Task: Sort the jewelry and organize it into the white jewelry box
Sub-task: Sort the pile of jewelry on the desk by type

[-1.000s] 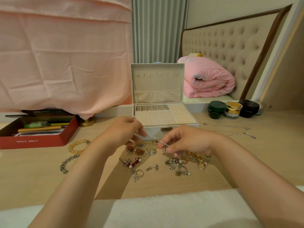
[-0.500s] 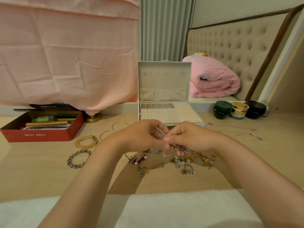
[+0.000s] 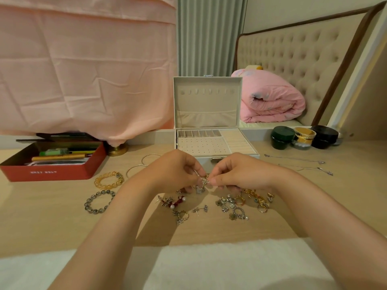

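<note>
My left hand (image 3: 178, 170) and right hand (image 3: 236, 174) meet above the counter (image 3: 52, 218). Each grip is narrowed to a fingertip pinch on one small metal trinket (image 3: 204, 182), silver with a gold loop, dangling lengthwise downward. Just behind it the white jewelry box (image 3: 207, 114) faces me, lid upright, its pale tray dotted with holes. Loose glinting pieces (image 3: 232, 204) lie beneath my hands.

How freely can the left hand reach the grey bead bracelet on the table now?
Probably yes, once freed. The grey bead bracelet lies uncovered left of the left forearm. But the left hand pinches a small jewelry piece together with the right hand.
</note>
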A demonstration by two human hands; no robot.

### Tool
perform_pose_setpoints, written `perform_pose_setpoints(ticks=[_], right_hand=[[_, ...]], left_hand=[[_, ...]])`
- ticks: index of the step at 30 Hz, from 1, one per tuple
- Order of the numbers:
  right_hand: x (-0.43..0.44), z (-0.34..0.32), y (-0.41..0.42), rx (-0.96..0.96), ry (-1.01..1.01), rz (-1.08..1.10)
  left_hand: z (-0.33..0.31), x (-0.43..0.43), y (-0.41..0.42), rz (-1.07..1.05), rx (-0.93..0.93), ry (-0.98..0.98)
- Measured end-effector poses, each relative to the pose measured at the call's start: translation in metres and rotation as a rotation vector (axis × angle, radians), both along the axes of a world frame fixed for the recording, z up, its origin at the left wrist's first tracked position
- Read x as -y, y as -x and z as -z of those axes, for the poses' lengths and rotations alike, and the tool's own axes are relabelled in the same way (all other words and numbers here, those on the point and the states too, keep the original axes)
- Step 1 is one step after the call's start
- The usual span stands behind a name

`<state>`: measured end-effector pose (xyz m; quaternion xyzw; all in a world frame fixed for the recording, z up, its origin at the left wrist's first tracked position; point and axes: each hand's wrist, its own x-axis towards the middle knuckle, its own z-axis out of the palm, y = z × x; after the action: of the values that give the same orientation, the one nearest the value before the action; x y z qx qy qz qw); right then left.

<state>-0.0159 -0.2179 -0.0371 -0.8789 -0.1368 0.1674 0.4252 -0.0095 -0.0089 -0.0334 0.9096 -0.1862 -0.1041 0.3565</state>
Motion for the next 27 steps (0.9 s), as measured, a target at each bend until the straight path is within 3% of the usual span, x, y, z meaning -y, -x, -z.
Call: perform_pose_setpoints(ticks=[4,8,16,20,27], right_hand=[[-0.004,0.000,-0.002,0.070,-0.009,0.036],[-0.003,-0.001,0.001,0.067,-0.069,0.056],[0.001,-0.002,0.002,-0.118,-0.169,0.054],[-0.001,0.001,0.002,-0.153,-0.220,0.029],[-0.003,0.004,0.001,-0.147,-0.210,0.000]], left_hand=[[0.000,0.004,0.001,0.019,0.002,0.026],[0.001,0.001,0.001,0.028,-0.115,0.140],[-0.002,-0.007,-0.002,0.059,-0.102,0.168],[-0.003,-0.008,-0.001,0.097,-0.153,0.100],[-0.001,-0.012,-0.001,0.107,-0.209,0.174]])
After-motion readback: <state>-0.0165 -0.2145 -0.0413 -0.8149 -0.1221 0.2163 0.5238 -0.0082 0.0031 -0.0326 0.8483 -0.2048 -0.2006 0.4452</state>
